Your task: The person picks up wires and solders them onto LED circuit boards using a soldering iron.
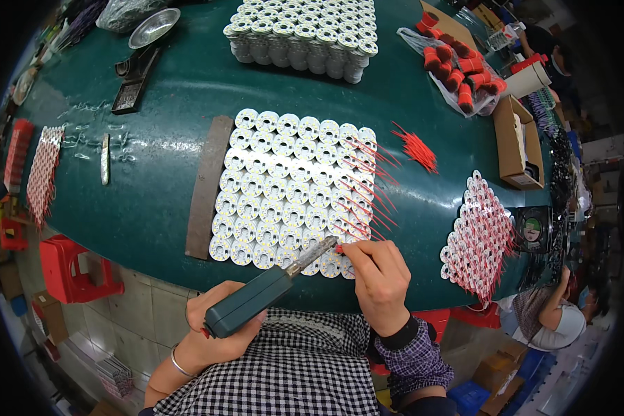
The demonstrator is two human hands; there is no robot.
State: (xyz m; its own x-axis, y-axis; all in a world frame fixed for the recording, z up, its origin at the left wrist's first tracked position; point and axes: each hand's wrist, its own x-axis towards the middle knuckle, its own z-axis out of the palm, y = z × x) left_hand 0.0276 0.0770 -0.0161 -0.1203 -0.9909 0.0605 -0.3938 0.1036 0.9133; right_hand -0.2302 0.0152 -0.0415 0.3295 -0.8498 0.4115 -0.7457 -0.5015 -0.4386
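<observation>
Above a soft checked apron (270, 378), gripping 1 blocky dark-green tool (253, 301), seemingly a soldering iron, firmly in the left hand (218, 348). Pinching what looks like a slim red wire end (339, 247) between thumb and fingertip of the right hand (383, 281), just beside the metal tip (313, 256). Could burn those fingertips through a slip of the tip, if hot; could also skew the neighbouring red wires (378, 172) by brushing past, or jog the white discs (277, 187) out of line by pressing hard. Set in tight rows mid-table, flat, smooth and round, with dark central holes. Flanked at left by a dull brown bar (208, 187), on glossy green tabletop (145, 229). To the right, overlapped in a slanting bed: wired discs (475, 236). Farther off, bunched stiff and straight: loose wires (417, 151). Farthest: red spools (457, 78) in crinkled clear plastic, and a thick block of stacked discs (298, 48).
</observation>
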